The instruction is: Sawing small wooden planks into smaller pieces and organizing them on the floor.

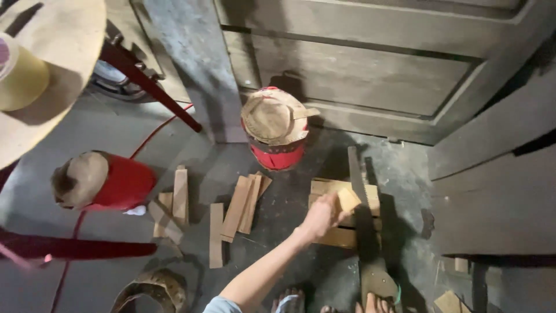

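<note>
My left hand reaches out over the floor and is closed on a small light wooden block. It hovers just above a stack of short wooden boards. A hand saw lies across those boards, blade pointing away, with its handle by my bare feet. More loose wooden slats lie on the floor to the left of the hand. My right hand is out of sight.
A red can with a cardboard lid stands before a grey wooden door. Another red can lies on its side at left. A round tabletop with a tape roll and red legs overhangs the top left.
</note>
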